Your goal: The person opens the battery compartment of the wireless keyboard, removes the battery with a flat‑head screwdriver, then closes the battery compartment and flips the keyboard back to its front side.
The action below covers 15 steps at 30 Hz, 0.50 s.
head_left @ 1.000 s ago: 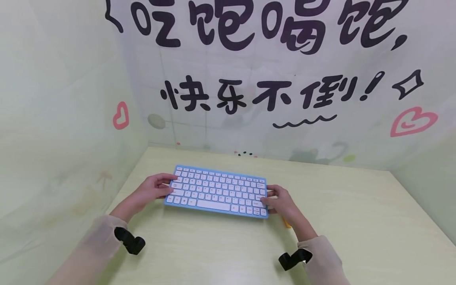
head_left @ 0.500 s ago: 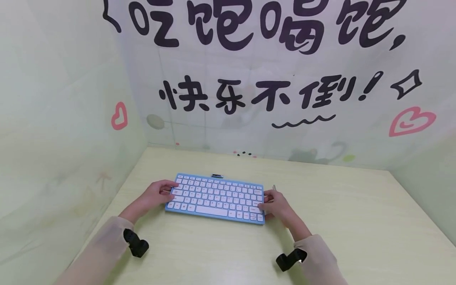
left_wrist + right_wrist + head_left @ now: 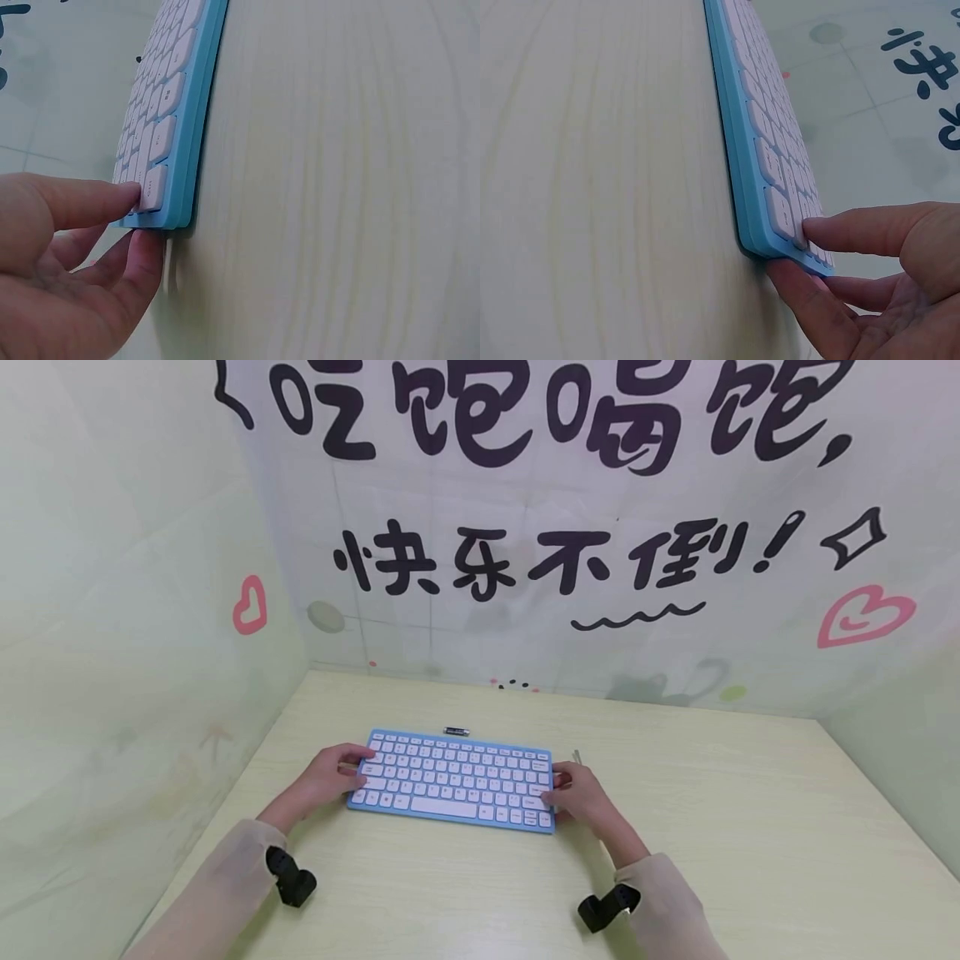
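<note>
A blue keyboard [image 3: 453, 783] with white keys lies face up, close to or on the table. At its left end my left hand [image 3: 330, 777] grips it, the thumb over the keys and the fingers at the edge and underside, as the left wrist view shows. The opposite end is pinched by my right hand [image 3: 581, 793]; in the right wrist view the thumb presses on the keys [image 3: 780, 214] and the fingers lie below the edge. Just behind the keyboard lies a small dark battery [image 3: 456, 732].
A thin pale object [image 3: 577, 757], too small to identify, shows just behind my right hand. The pale wooden table [image 3: 750, 827] meets a printed cloth wall [image 3: 465, 643] at the back, with cloth sides left and right.
Both hands have brought the keyboard down and slightly toward me, so the battery behind it has come into view. An orange thing by the right wrist is now hidden.
</note>
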{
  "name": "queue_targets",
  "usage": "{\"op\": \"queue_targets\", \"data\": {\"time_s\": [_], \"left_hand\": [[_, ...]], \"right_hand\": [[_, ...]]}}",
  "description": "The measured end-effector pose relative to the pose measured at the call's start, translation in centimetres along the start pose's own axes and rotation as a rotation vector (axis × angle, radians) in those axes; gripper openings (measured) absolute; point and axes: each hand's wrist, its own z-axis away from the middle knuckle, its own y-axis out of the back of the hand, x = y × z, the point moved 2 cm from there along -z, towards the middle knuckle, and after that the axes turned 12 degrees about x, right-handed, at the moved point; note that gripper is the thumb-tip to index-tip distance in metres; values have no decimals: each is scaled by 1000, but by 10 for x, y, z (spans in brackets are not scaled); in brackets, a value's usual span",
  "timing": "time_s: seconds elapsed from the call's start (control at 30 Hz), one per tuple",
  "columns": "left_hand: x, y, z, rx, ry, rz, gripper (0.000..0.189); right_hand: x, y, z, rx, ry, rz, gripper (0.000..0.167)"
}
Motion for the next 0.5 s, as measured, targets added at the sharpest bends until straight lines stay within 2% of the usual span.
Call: {"op": "queue_targets", "data": {"time_s": [0.27, 0.5], "left_hand": [[-1, -3, -1, 31, -3, -32, 39], [3, 3, -3, -1, -19, -50, 35]], "right_hand": [[2, -1, -1, -1, 15, -11, 54], [-5, 12, 3, -59, 39, -56, 52]]}}
